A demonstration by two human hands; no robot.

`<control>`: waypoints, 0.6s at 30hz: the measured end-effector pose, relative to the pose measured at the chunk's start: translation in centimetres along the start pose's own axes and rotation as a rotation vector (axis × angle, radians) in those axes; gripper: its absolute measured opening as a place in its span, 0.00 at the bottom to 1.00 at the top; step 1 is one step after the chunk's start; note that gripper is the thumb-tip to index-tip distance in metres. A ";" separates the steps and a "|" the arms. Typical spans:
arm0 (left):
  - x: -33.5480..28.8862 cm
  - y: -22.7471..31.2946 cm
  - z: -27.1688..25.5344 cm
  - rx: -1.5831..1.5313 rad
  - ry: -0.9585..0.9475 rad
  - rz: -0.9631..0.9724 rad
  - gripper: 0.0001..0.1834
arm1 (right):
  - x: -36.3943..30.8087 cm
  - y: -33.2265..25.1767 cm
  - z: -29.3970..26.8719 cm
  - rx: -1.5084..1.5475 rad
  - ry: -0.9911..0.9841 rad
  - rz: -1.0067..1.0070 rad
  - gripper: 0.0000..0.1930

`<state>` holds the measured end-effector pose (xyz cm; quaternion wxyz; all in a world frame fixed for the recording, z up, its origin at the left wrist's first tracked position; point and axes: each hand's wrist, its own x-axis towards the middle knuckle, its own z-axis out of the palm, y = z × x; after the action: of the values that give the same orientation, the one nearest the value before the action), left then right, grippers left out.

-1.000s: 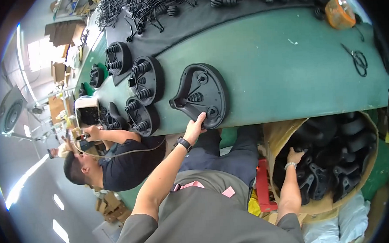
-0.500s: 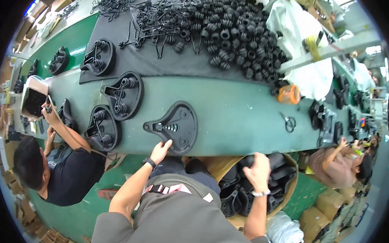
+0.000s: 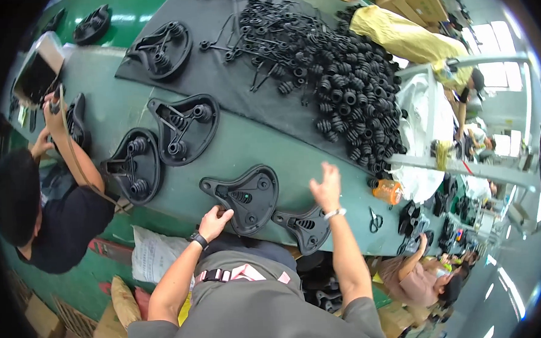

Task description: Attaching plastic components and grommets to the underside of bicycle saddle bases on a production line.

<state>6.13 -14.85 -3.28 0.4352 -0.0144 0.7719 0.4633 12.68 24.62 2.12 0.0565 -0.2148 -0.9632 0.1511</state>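
A black bicycle saddle (image 3: 264, 199) lies underside up on the green table in front of me. My left hand (image 3: 215, 224) pinches its near left rim between thumb and fingers. Beside it, at the table's front edge, is a second upturned saddle (image 3: 307, 231), partly behind my right forearm. My right hand (image 3: 327, 189) is above the table past this second saddle, fingers spread and holding nothing. Further left lie two saddles fitted with wire frames and ribbed black pieces, one nearer (image 3: 139, 168) and one farther (image 3: 190, 127).
A black cloth (image 3: 219, 89) carries bent wire frames (image 3: 271, 36) and a heap of ribbed black pieces (image 3: 355, 99). Scissors (image 3: 376, 220) and an orange tub (image 3: 387, 191) lie right. A co-worker (image 3: 55, 208) works at left. More saddles (image 3: 321, 281) fill a carton below the table edge.
My right hand has moved from the carton of saddles up over the table. A second bare saddle now lies beside the first. The view has turned; my left hand stays at the first saddle's rim.
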 end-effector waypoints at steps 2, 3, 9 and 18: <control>0.1 -1.8 -0.4 -0.025 0.086 0.004 0.33 | 6.5 2.7 -1.2 -0.191 0.106 0.013 0.37; -0.1 -1.7 -0.9 -0.049 0.128 -0.007 0.32 | 9.1 3.6 -1.2 -0.299 0.125 0.031 0.38; -3.7 -3.1 -1.1 -0.080 0.411 -0.074 0.24 | 17.8 3.9 3.3 -0.455 -0.151 0.264 0.34; -4.9 7.4 2.6 0.044 0.486 0.220 0.24 | 13.7 3.5 1.6 0.286 0.216 -0.155 0.32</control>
<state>7.78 -10.60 4.77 0.1841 -0.0317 0.8604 0.4741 1.46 33.12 0.05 0.2010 -0.1449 -0.9340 0.2575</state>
